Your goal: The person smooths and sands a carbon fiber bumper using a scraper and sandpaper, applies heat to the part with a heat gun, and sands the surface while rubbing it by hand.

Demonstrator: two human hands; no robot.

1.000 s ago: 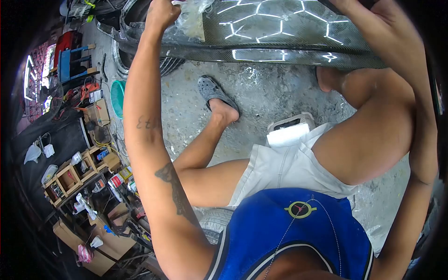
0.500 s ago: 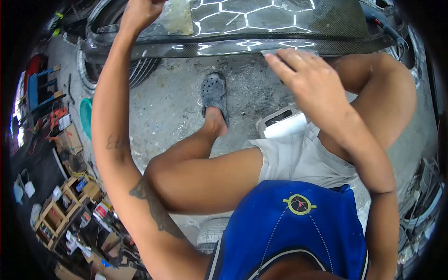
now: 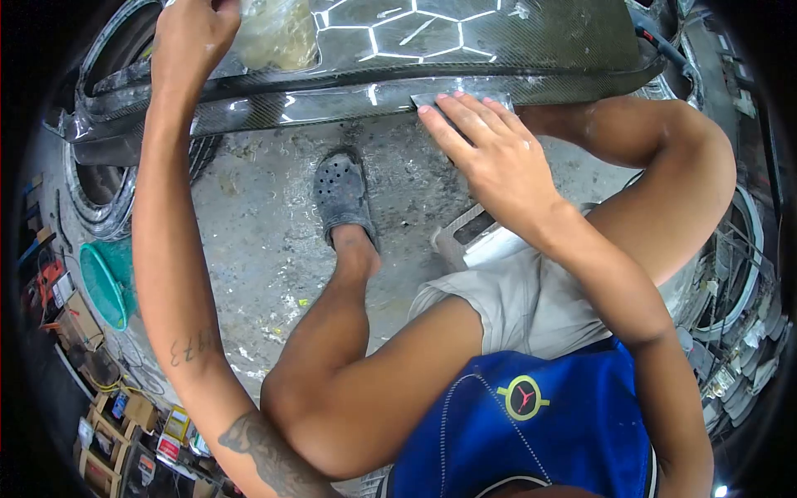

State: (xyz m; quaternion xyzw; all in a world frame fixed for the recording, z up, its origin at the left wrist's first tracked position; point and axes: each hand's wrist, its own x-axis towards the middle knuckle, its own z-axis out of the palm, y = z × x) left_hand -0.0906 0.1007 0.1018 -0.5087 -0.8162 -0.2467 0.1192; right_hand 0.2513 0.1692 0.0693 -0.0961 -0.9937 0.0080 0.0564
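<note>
Panel (image 3: 569, 37) lies straight ahead of the person, just past the feet, long axis running side to side across the front, near edge facing the body. Right hand (image 3: 501, 158) is nearer the middle of that edge; left hand (image 3: 195, 37) is off toward the panel's left end. Hands well apart. Right: palm down, fingers stretched out and close together, tips at the near edge over a thin grey sheet (image 3: 421, 100) whose corner pokes out past them; thumb not clear, so can't tell if it pinches the sheet or only lies on it. Left: back of hand up, fingers look bent, tips cut off by the top of the view; it's beside the clear plastic (image 3: 286, 33) on the panel, can't tell if it grips anything.
</note>
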